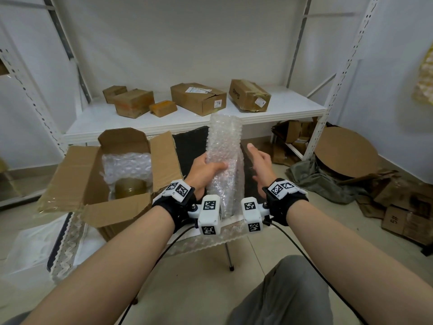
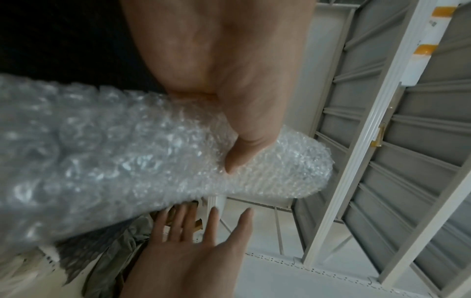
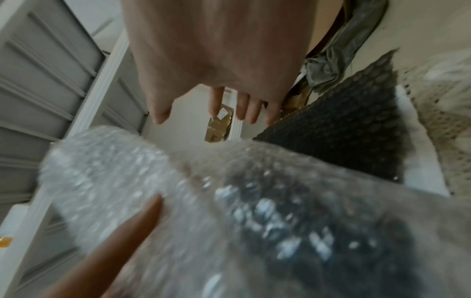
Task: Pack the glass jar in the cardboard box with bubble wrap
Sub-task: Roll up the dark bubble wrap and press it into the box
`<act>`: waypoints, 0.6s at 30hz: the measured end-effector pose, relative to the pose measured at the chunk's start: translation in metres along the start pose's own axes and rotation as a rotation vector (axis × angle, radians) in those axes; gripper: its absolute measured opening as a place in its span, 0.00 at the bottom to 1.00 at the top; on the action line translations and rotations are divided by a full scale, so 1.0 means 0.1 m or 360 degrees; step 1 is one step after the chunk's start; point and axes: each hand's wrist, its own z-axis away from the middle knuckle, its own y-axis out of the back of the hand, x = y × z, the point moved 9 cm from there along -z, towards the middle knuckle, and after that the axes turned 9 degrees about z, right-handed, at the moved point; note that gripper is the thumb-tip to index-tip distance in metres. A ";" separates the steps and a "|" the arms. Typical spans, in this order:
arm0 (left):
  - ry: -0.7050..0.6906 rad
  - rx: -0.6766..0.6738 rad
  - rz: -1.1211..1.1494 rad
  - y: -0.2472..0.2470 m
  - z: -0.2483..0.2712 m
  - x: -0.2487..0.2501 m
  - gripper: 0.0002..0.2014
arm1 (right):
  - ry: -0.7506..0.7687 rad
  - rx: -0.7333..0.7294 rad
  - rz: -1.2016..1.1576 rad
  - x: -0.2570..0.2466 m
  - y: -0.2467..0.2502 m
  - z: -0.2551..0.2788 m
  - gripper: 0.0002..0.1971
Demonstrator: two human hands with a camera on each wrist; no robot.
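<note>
An open cardboard box stands at the left on a small table. Inside it a glass jar with a brownish lid sits at the near end, with bubble wrap behind it. My left hand grips a tall folded piece of bubble wrap that stands upright in the middle; its thumb presses across the front of the bubble wrap. My right hand is just right of the wrap, apart from it, with straight spread fingers. The bubble wrap fills the lower right wrist view.
A white shelf behind carries several brown boxes. The table has a dark top and more bubble wrap along its near edge. On the floor at the right lie cardboard scraps, grey cloth and a round board.
</note>
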 end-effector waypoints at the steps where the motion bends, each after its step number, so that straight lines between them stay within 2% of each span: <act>1: 0.0009 0.0001 0.0038 0.02 0.00 0.02 0.18 | -0.0061 0.0002 0.0021 0.06 0.04 -0.02 0.36; 5: 0.0072 0.0010 0.0155 0.05 -0.02 0.02 0.20 | -0.0268 -0.0272 0.0163 0.31 0.06 -0.01 0.52; 7: 0.0107 0.0000 0.0170 0.03 -0.02 0.01 0.18 | -0.0348 -0.0459 0.0096 0.42 0.01 0.04 0.53; 9: 0.0094 0.0028 0.0120 0.02 0.01 0.03 0.13 | -0.0345 -0.0640 0.0008 0.45 -0.04 0.10 0.45; 11: 0.0043 0.0076 0.0048 0.05 0.00 0.05 0.07 | -0.0293 -0.0668 -0.0016 0.45 -0.04 0.11 0.40; 13: -0.0011 0.0125 -0.0066 0.10 -0.03 0.06 0.05 | -0.0167 -0.0493 -0.0015 0.37 0.07 0.06 0.32; 15: -0.0068 0.0178 -0.0247 0.17 -0.09 0.05 0.06 | -0.0030 -0.0261 0.0011 0.25 0.23 0.05 0.18; 18: -0.0109 0.0330 -0.0524 0.28 -0.14 0.06 0.10 | 0.0079 -0.0156 -0.0016 0.13 0.32 0.05 0.07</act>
